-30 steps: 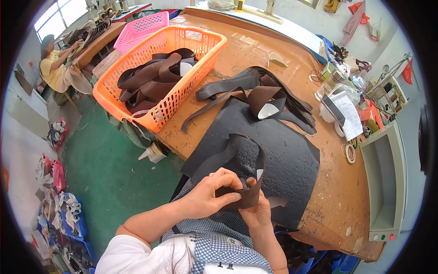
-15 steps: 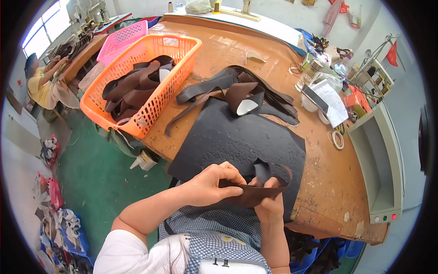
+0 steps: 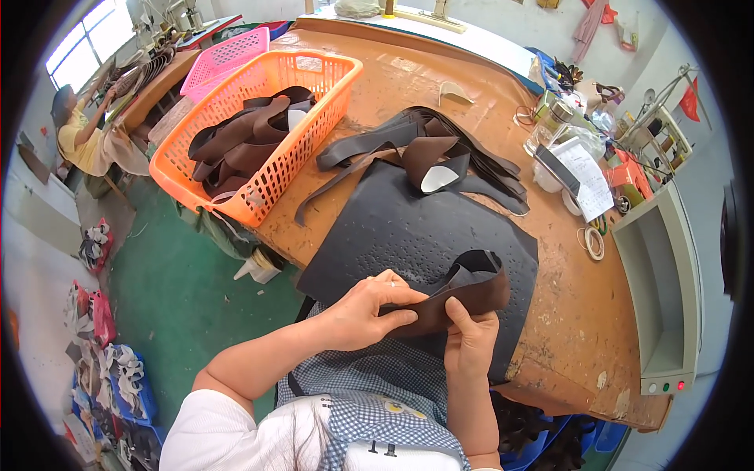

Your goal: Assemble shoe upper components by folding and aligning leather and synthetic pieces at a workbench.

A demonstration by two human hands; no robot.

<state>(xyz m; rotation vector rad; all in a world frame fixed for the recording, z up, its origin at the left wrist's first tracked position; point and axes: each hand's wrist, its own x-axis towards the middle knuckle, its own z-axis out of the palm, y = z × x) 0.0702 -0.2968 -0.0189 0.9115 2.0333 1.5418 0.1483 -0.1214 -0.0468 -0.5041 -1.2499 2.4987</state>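
A dark brown leather strip, its underside grey-black, curls into a loop above the near part of a black pitted mat. My left hand pinches its left end between thumb and fingers. The strip's lower edge is gripped by my right hand, thumb on the outer face and the other fingers partly hidden behind it. Beyond the mat's far edge lies a pile of similar brown and grey strips, one folded over with a white patch showing.
An orange basket full of brown strips stands at the table's left, a pink basket behind it. To the right are a phone, paper, tape rolls and a grey metal box. A person sits far left.
My right hand has shifted its grip, its thumb now flat on the strip's outer face. The strip's loop has risen and opened out to the right. The left hand keeps its pinch.
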